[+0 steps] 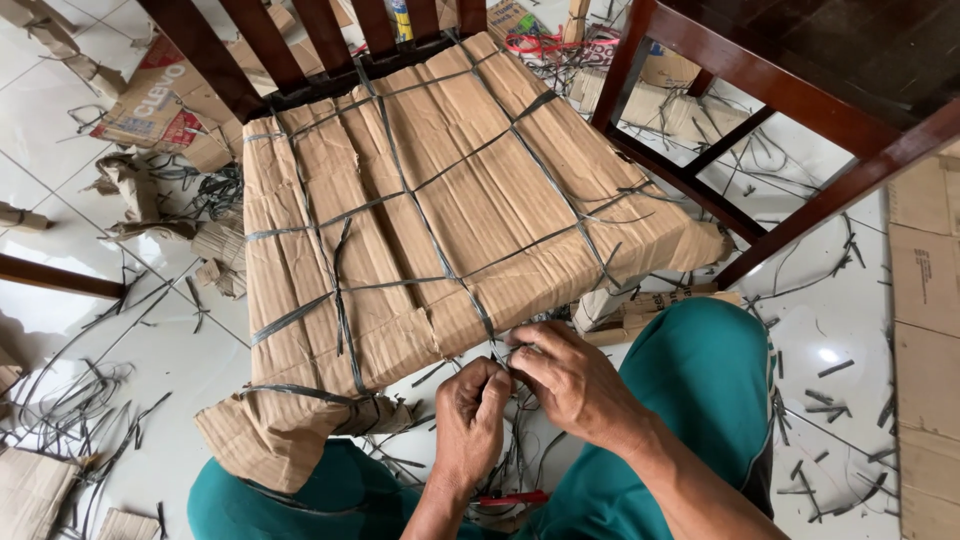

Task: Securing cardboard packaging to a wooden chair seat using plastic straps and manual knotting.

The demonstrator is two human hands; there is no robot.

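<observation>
A chair seat wrapped in brown cardboard (440,190) sits in front of me, bound by crossing black plastic straps (420,215). My left hand (468,415) and my right hand (565,380) meet at the seat's near edge. Both pinch the end of one black strap (500,350) that runs down over the cardboard edge. The fingers hide the strap's tip. My knees in teal trousers (700,390) frame the hands.
The dark wooden chair back (300,40) rises behind the seat. A second dark wooden frame (800,110) stands at right. Cardboard scraps (150,100) and cut strap pieces (80,410) litter the white tile floor. A red-handled tool (510,498) lies below my hands.
</observation>
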